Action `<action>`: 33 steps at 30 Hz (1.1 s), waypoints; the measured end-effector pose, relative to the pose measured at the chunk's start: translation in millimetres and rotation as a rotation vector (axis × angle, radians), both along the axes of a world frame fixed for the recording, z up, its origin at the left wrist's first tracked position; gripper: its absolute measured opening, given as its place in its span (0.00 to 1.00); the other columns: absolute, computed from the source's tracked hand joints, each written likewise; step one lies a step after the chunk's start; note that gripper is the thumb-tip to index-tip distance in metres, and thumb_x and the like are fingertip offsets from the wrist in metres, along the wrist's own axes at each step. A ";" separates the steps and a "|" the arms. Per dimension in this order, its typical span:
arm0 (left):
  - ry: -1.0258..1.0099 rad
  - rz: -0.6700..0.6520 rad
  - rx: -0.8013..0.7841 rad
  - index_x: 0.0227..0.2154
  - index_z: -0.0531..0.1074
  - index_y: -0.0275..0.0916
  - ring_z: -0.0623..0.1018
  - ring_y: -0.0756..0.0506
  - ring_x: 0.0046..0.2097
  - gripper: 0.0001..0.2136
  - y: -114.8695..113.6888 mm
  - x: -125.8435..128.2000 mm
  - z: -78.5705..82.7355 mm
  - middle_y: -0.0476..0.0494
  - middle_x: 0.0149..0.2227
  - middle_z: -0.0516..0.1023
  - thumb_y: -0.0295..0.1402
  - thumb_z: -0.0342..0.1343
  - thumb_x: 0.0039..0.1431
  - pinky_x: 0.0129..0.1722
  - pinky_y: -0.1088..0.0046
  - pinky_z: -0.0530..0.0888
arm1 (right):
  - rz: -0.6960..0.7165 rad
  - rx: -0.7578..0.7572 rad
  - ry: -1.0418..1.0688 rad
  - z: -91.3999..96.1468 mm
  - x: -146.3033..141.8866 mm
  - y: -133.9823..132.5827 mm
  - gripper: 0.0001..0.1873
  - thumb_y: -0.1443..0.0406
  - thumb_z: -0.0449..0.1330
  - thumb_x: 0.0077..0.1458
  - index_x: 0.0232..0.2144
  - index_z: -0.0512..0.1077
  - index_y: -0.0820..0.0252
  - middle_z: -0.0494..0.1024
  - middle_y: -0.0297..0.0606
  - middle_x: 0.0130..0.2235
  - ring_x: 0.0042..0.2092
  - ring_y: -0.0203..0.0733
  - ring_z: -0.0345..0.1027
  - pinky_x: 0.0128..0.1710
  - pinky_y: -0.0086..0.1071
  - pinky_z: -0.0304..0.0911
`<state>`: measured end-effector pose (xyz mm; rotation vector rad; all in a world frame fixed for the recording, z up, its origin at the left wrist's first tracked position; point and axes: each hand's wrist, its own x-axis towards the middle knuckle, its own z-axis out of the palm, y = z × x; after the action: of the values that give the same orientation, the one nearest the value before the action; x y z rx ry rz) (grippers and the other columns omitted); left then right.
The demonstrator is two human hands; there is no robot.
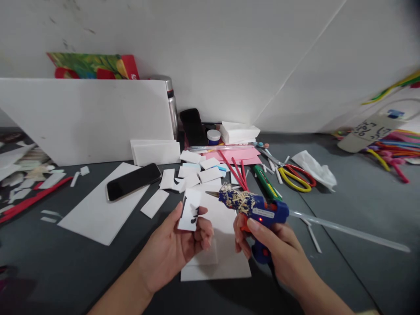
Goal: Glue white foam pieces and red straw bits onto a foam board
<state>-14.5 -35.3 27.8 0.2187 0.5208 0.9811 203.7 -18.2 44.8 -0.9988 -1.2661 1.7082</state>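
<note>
Card point(188, 216) pinched in left hand point(179, 245), glue gun point(262, 206) in right hand point(277, 243)

Left of the glue gun point(271, 211) is a card point(188, 212), farther left a phone point(134, 182) partly on a sheet point(98, 216).

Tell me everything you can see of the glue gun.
The glue gun looks plastic, with a blue body, an orange trigger, a pale label and a lit red light. Stringy beige residue crusts its front behind a metallic nozzle. A clear glue stick protrudes from the rear. The right hand grips the handle, nozzle pointing toward the white card in the left hand.
</note>
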 end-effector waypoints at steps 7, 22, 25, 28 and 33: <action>0.018 -0.033 0.052 0.41 0.75 0.29 0.77 0.44 0.35 0.23 -1.1 6.1 -0.8 0.35 0.34 0.78 0.44 0.42 0.70 0.41 0.68 0.72 | 0.023 0.046 -0.122 -1.8 0.9 -2.5 0.20 0.53 0.57 0.63 0.27 0.74 0.62 0.73 0.36 0.25 0.27 0.36 0.66 0.29 0.30 0.59; 0.136 0.064 0.065 0.45 0.79 0.30 0.76 0.44 0.41 0.16 -4.2 8.6 -7.1 0.36 0.42 0.80 0.38 0.56 0.64 0.46 0.66 0.75 | -0.043 0.122 -0.285 -3.9 3.6 -8.3 0.23 0.49 0.58 0.60 0.24 0.73 0.61 0.72 0.39 0.28 0.31 0.40 0.65 0.31 0.32 0.61; 0.135 0.060 0.073 0.47 0.79 0.31 0.77 0.44 0.40 0.16 -4.9 7.0 -9.2 0.36 0.41 0.80 0.37 0.54 0.66 0.46 0.65 0.75 | -0.052 0.064 -0.189 -1.7 2.1 -6.6 0.20 0.50 0.61 0.57 0.27 0.73 0.61 0.71 0.36 0.27 0.29 0.38 0.63 0.30 0.32 0.59; 0.130 0.067 0.077 0.48 0.78 0.31 0.78 0.43 0.41 0.16 -4.9 5.2 -10.4 0.35 0.41 0.80 0.36 0.53 0.67 0.48 0.63 0.75 | -0.045 -0.021 -0.002 1.6 0.1 -4.2 0.16 0.54 0.64 0.55 0.31 0.73 0.61 0.68 0.33 0.25 0.28 0.37 0.62 0.30 0.32 0.58; 0.149 0.078 0.072 0.48 0.78 0.30 0.78 0.42 0.42 0.16 -4.0 2.9 -10.4 0.34 0.42 0.81 0.36 0.53 0.67 0.50 0.60 0.75 | -0.030 -0.091 0.200 4.4 -3.3 -1.9 0.13 0.57 0.62 0.57 0.29 0.72 0.62 0.66 0.33 0.25 0.26 0.35 0.60 0.29 0.32 0.57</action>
<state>-11.5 -39.3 17.4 0.3401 0.6348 1.0652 200.4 -20.1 49.2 -0.8698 -1.0484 1.8073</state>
